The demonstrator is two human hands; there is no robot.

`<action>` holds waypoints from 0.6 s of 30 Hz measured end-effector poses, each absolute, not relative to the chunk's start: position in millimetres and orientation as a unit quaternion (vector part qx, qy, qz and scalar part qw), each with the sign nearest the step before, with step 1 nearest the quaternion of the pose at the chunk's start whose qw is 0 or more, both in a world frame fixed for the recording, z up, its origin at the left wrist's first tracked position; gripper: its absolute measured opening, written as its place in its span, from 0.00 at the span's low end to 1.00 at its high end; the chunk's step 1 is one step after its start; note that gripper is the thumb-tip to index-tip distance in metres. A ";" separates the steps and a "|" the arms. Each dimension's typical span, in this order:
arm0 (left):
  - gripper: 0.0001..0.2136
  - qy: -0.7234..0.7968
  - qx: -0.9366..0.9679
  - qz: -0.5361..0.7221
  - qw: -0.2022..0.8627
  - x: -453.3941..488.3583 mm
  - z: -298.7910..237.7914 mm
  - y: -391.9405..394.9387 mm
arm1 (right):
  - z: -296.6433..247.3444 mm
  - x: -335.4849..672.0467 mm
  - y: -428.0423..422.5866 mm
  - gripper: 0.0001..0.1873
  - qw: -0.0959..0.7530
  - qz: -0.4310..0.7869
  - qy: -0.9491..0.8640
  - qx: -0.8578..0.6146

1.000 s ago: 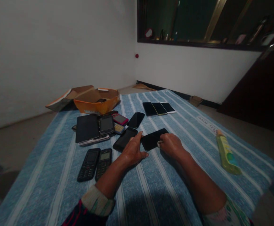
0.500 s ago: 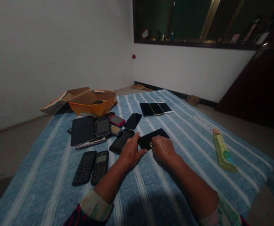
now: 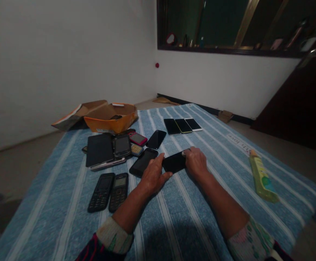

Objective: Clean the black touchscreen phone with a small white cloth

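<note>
A black smartphone [image 3: 174,163] lies on the striped blue cloth, screen up. At its left end my left hand [image 3: 153,174] grips the edge between fingers and thumb. My right hand [image 3: 196,161] is closed in a fist over the phone's right end, and a small white cloth [image 3: 183,153] peeks out from its fingers. Just left of my left hand is another black smartphone [image 3: 144,162], partly covered by that hand. A third dark smartphone [image 3: 156,139] lies beyond it.
Two keypad phones [image 3: 101,192] lie at the near left. Behind them sits a pile of phones with a black flat device [image 3: 99,150], near an open orange cardboard box [image 3: 111,125]. Three smartphones [image 3: 183,125] lie in a row farther back. A yellow-green bottle [image 3: 262,177] lies at the right.
My right hand has slid from the middle of the smartphone to its right end, with the white cloth. The left hand stays at the left end. The view has shifted slightly.
</note>
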State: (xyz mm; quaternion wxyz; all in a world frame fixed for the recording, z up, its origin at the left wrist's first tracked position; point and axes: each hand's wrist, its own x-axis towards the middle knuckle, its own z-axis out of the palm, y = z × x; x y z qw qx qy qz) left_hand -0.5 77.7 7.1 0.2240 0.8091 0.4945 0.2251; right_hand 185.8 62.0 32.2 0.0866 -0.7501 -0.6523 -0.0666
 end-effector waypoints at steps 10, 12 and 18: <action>0.35 0.500 0.806 0.226 0.222 1.0 10.8 75.4 | 26.3 163.1 53.0 0.13 0.111 -0.034 -0.753 -0.648; 0.35 0.501 0.806 0.224 0.222 0.8 10.8 74.9 | 26.6 179.6 62.9 0.15 0.107 -0.038 -0.699 -0.706; 0.35 0.498 0.808 0.220 0.224 1.3 13.2 74.2 | 22.3 180.9 71.7 0.16 0.130 -0.029 -0.683 -0.718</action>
